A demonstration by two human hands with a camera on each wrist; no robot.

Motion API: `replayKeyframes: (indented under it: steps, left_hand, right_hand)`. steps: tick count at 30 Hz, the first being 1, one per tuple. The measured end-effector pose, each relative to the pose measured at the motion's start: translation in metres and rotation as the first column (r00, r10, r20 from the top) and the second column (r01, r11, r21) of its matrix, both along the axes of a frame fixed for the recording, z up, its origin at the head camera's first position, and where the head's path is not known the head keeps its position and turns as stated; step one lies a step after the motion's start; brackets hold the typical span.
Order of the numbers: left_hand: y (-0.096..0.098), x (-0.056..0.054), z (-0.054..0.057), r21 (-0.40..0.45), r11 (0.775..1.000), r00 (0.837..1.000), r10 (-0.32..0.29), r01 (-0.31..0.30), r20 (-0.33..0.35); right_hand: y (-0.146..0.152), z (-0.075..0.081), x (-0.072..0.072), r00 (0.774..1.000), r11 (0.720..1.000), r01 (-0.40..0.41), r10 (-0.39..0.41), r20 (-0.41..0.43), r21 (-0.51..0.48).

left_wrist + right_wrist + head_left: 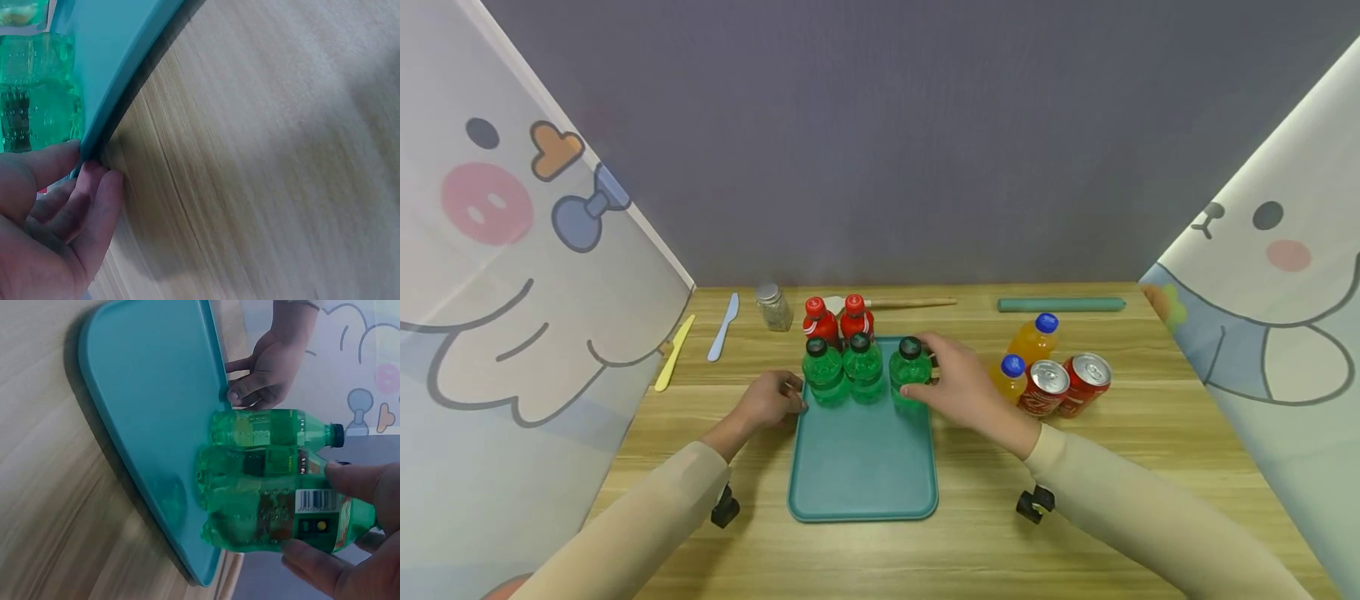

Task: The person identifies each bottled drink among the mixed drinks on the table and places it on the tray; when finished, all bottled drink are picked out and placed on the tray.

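A teal tray [865, 467] lies on the wooden table. My left hand [767, 400] pinches its left rim, the thumb on the tray side and the fingers outside, as the left wrist view shows. With my right hand [958, 383] I grip a green bottle [907, 371] with a black cap, at the tray's far right. Thumb and fingers wrap its upper part in the right wrist view; its base [215, 531] is right over the tray. Two more green bottles, one at the far left [823, 375] and another [862, 367] beside it, stand upright on the tray.
Two red-capped bottles [820, 325] stand behind the green ones. Right of the tray are orange drink bottles [1034, 338] and red cans [1086, 383]. Farther back lie a teal rod [1060, 305] and a wooden-handled tool [910, 302]. A jar [773, 308] and two knives [724, 327] are at left.
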State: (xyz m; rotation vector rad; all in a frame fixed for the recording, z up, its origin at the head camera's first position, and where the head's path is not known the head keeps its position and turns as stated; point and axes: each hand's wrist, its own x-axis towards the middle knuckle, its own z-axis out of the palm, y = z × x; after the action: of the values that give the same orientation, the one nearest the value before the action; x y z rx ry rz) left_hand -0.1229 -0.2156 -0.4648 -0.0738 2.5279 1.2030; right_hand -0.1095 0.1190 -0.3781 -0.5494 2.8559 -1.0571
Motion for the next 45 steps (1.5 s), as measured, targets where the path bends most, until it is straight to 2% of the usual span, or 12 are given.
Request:
replayKeyframes:
  steps: [6,11,24,32,39,45]
  left_hand:
    - [0.001,0.0,0.0,-0.003,1.0,1.0,0.0,0.0,0.005]
    - [0.001,0.001,0.001,-0.017,1.0,1.0,0.0,0.0,0.007]
    - [0.003,0.0,0.003,-0.036,0.999,1.0,0.002,-0.001,0.006]
    - [0.004,-0.002,0.003,-0.061,0.998,1.0,0.015,-0.015,0.011]
    - [0.005,-0.003,0.006,-0.062,0.998,1.0,0.019,-0.019,0.009]
    - [0.006,-0.001,0.006,-0.063,0.998,1.0,0.014,-0.013,0.012]
  right_hand:
    - [-0.009,-0.012,-0.011,0.997,0.999,0.042,-0.041,0.065,-0.012]
    - [-0.013,-0.023,-0.018,0.996,0.998,0.059,-0.056,0.073,-0.036]
    - [-0.01,-0.036,-0.02,0.994,0.983,0.055,-0.038,0.103,-0.174]
    - [-0.007,-0.028,-0.02,0.988,0.99,-0.001,0.024,0.155,-0.143]
    - [-0.002,-0.012,-0.021,0.964,0.991,-0.068,0.095,0.247,-0.115]
    - [0.006,0.007,-0.016,0.958,0.983,-0.125,0.156,0.239,-0.137]
